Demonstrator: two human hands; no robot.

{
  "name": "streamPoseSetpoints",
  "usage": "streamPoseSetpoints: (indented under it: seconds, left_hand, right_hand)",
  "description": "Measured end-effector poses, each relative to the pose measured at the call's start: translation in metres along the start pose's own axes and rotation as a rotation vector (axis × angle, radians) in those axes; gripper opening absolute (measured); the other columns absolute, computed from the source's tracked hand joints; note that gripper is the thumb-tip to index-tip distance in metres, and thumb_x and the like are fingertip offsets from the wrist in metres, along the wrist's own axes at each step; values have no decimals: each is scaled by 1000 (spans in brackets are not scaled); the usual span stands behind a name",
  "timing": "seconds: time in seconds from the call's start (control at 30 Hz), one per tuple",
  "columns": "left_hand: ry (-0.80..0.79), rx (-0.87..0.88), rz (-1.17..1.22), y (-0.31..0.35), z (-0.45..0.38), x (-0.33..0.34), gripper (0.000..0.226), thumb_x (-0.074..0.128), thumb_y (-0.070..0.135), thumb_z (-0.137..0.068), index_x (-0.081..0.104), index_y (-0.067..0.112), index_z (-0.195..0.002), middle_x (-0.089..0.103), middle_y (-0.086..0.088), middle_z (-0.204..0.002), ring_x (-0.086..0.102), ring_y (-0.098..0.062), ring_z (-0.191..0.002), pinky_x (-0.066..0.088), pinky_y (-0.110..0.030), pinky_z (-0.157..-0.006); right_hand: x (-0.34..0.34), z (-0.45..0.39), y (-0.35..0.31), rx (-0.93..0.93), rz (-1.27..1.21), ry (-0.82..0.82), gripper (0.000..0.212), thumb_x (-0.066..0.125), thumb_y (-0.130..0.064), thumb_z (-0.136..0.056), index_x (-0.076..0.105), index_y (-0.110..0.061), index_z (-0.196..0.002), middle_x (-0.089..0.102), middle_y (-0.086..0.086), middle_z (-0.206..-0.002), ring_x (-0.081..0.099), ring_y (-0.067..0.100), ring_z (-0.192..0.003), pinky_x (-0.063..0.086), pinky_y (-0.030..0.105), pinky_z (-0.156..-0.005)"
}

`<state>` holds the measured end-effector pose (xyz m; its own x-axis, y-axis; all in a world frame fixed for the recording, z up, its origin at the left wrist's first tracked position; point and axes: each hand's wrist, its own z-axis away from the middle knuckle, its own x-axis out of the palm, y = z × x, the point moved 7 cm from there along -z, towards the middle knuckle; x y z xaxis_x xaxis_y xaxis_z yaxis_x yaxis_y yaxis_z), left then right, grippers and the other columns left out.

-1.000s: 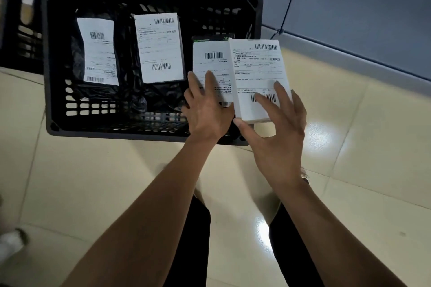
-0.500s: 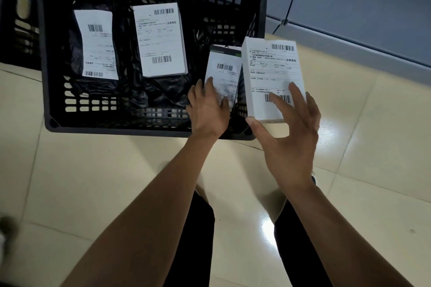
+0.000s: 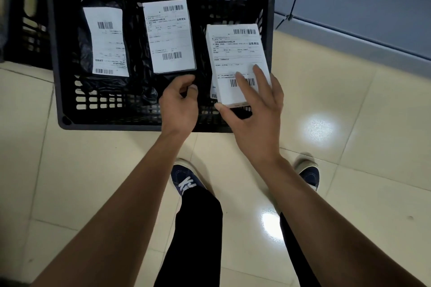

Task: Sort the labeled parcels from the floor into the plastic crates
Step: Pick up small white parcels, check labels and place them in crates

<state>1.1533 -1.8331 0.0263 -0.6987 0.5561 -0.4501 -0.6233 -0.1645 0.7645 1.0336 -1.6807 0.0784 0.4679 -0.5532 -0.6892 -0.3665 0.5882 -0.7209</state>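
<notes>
Right hand (image 3: 254,119) fingers round white box (image 3: 238,63); left hand (image 3: 179,102) loosely curled, empty; parcel beneath mostly hidden.

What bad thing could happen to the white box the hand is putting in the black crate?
The right hand holds the white box mostly by fingertips on its label and a thumb at its near edge, so it might slip and drop. It hangs over another labeled parcel at the right end of the black crate, so it may land on top and hide that label. The left hand sits close beside and could get bumped.
</notes>
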Motion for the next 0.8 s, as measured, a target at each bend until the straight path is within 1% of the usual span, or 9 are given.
streamPoseSetpoints:
  seconds: [0.07, 0.17, 0.23, 0.33, 0.4, 0.5, 0.6, 0.67, 0.8]
  left_hand:
    - [-10, 34, -25, 2, -4, -10, 25, 57, 11, -102, 70, 10, -124, 71, 1, -116, 65, -12, -112, 49, -29, -106]
    - [-36, 78, -43, 2, -9, -22, 25, 57, 8, -102, 69, 8, -124, 71, 3, -115, 65, -5, -107, 50, -17, -98]
    - [-49, 105, -14, 2, -11, -28, 24, 57, 5, -102, 70, 7, -122, 72, 3, -113, 65, 0, -103, 49, -14, -95]
    - [-63, 125, 4, -3, -13, -32, 24, 55, 4, -102, 70, 8, -119, 73, 0, -113, 67, -6, -107, 51, -22, -101]
    - [-81, 135, -5, -7, -14, -33, 24, 55, 4, -102, 70, 9, -120, 73, 1, -113, 67, -6, -108, 51, -23, -102]
    - [-143, 150, -54, -13, -13, -31, 26, 54, 4, -103, 69, 10, -124, 72, 1, -115, 65, -1, -107, 48, -13, -95]
    - [-198, 148, -83, -20, -13, -27, 28, 53, 4, -103, 68, 12, -126, 72, 1, -116, 62, 7, -105, 44, -7, -90]
    - [-216, 135, -90, -23, -15, -24, 28, 54, 4, -103, 68, 13, -125, 72, 3, -116, 62, 10, -104, 44, -6, -88]
    - [-235, 117, -103, -26, -20, -21, 27, 55, 5, -103, 69, 15, -124, 71, 5, -115, 61, 11, -102, 43, -4, -88]
  right_hand:
    - [13, -3, -3, 8, 29, -27, 69, 70, -54, -86, 53, -24, -147, 40, 2, -160, 23, 34, -150, 30, 51, -120]
    - [40, -10, -1, 78, 136, -156, 89, 69, -52, -90, 22, -29, -162, 25, 2, -166, 16, 35, -152, 19, 53, -124]
    - [55, -15, 5, 104, 219, -215, 95, 69, -50, -91, 10, -31, -163, 18, 6, -167, 15, 37, -150, 18, 55, -122]
    - [71, -23, 19, 166, 285, -254, 90, 68, -48, -93, 13, -34, -162, 13, 11, -166, 15, 39, -148, 20, 56, -119]
    - [80, -29, 28, 199, 320, -272, 84, 68, -47, -94, 19, -35, -161, 11, 13, -165, 14, 41, -147, 20, 57, -119]
    - [97, -37, 40, 243, 339, -313, 76, 69, -44, -94, 29, -34, -157, 7, 13, -164, 12, 42, -147, 23, 58, -119]
    - [113, -43, 52, 296, 339, -371, 69, 69, -40, -94, 35, -33, -154, -1, 10, -165, 10, 40, -147, 33, 54, -116]
    - [123, -44, 61, 351, 353, -450, 68, 67, -36, -96, 32, -31, -154, -10, 9, -167, 7, 38, -149, 40, 53, -111]
    - [132, -42, 69, 390, 426, -614, 78, 64, -28, -98, 15, -30, -160, -27, 12, -166, 0, 39, -153, 43, 53, -109]
